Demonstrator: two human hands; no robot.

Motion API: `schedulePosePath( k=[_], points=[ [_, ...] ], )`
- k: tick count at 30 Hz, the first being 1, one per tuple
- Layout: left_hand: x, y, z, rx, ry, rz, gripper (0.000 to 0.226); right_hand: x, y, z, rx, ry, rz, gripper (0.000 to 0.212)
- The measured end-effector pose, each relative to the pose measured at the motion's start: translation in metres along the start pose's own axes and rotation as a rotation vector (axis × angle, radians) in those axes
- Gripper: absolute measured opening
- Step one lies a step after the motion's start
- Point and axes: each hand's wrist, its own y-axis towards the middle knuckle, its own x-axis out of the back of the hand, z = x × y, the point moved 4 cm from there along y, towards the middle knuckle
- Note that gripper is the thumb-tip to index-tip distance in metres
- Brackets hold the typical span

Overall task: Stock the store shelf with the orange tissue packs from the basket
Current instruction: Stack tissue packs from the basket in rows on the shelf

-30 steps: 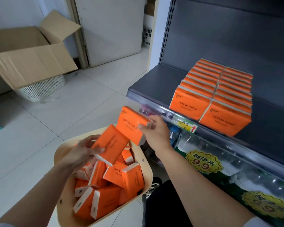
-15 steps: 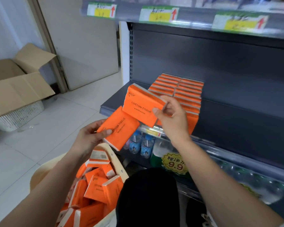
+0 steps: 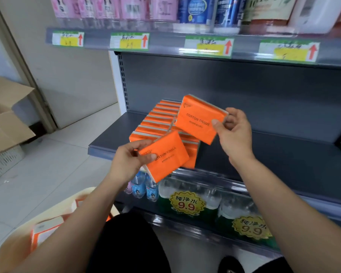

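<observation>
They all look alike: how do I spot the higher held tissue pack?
Find the grey shelf with rows of orange packs. Above their right side, the right hand pinches one pack. Unlike them, it is airborne and tilted, higher than the other pack in the left hand.

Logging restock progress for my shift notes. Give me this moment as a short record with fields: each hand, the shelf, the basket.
left hand: left hand grips an orange tissue pack, tilted, at the shelf's front edge
right hand: right hand pinches a second orange tissue pack by its right end, over the stocked rows
shelf: grey shelf, rows stand at its left end
basket: cream basket at lower left, packs inside, blurred
</observation>
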Motion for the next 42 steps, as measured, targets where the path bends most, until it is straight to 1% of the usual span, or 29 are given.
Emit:
schedulePosePath(
  k=[4, 8, 14, 17, 21, 25, 31, 34, 39, 42],
  points=[
    [-0.048, 0.005, -0.009, -0.056, 0.109, 0.118, 0.038, 0.028, 0.019, -0.014, -0.017, -0.081, -0.050, 0.034],
    [-0.092, 0.011, -0.010, -0.083, 0.185, 0.217, 0.039, 0.051, 0.037, -0.031, -0.042, -0.147, -0.086, 0.036],
    [-0.142, 0.023, -0.005, -0.121, 0.299, 0.321, 0.037, 0.074, 0.065, -0.068, -0.076, -0.310, -0.073, 0.042],
    [-0.158, 0.030, -0.001, -0.159, 0.367, 0.324, 0.036, 0.080, 0.079, -0.089, -0.103, -0.356, -0.068, 0.044],
    [-0.176, 0.043, -0.003, -0.291, 0.501, 0.351, 0.038, 0.077, 0.097, -0.113, -0.120, -0.364, -0.045, 0.045],
    [-0.185, 0.053, -0.002, -0.386, 0.531, 0.354, 0.039, 0.071, 0.117, -0.130, -0.118, -0.373, -0.038, 0.048],
    [-0.195, 0.062, 0.006, -0.411, 0.578, 0.381, 0.040, 0.061, 0.147, -0.161, -0.138, -0.430, -0.040, 0.047],
    [-0.195, 0.067, 0.005, -0.412, 0.575, 0.371, 0.040, 0.056, 0.162, -0.173, -0.163, -0.419, -0.068, 0.049],
    [-0.196, 0.073, 0.007, -0.425, 0.596, 0.363, 0.040, 0.048, 0.188, -0.183, -0.136, -0.471, -0.098, 0.032],
    [-0.198, 0.075, 0.008, -0.435, 0.598, 0.364, 0.041, 0.044, 0.202, -0.189, -0.115, -0.494, -0.084, 0.030]
  ],
)
